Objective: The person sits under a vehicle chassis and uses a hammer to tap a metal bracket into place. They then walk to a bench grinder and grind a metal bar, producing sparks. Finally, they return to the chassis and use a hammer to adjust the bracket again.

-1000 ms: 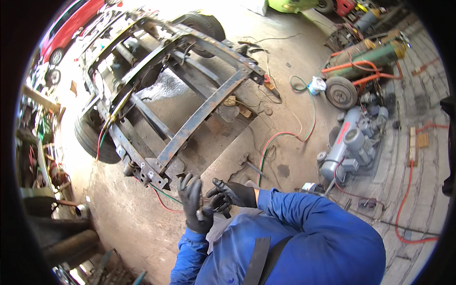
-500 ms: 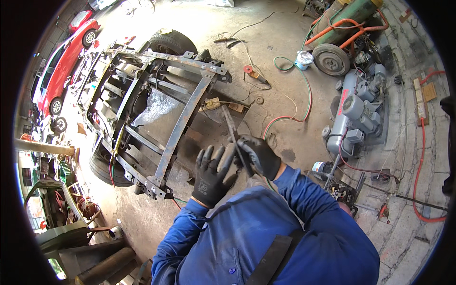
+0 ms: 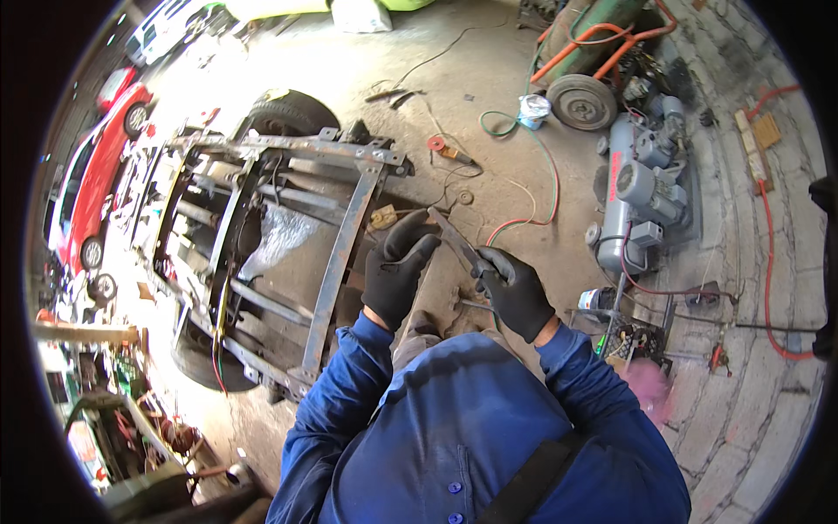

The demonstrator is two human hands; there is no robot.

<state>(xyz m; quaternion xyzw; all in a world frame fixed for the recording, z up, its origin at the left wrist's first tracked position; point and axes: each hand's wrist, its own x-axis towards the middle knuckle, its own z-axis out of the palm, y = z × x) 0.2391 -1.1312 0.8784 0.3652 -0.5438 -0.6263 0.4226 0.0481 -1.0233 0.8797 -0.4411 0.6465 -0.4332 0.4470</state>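
Both my hands wear black gloves and reach out from blue sleeves. My right hand grips the handles of a pair of metal pliers, whose jaws point up and to the left. My left hand is raised beside the tool, fingers apart, its fingertips touching the pliers' head. Just beyond my hands lies a bare rusty vehicle chassis frame with a wheel at its far end.
A grey air compressor stands to the right, with red and green hoses on the concrete floor. A green wheeled welding cart is behind it. A red car is parked at the left. Scrap clutter fills the lower left.
My hands have risen from waist level to in front of me. The pliers, held upright half a second ago, are now tilted left with my left fingertips on their head.
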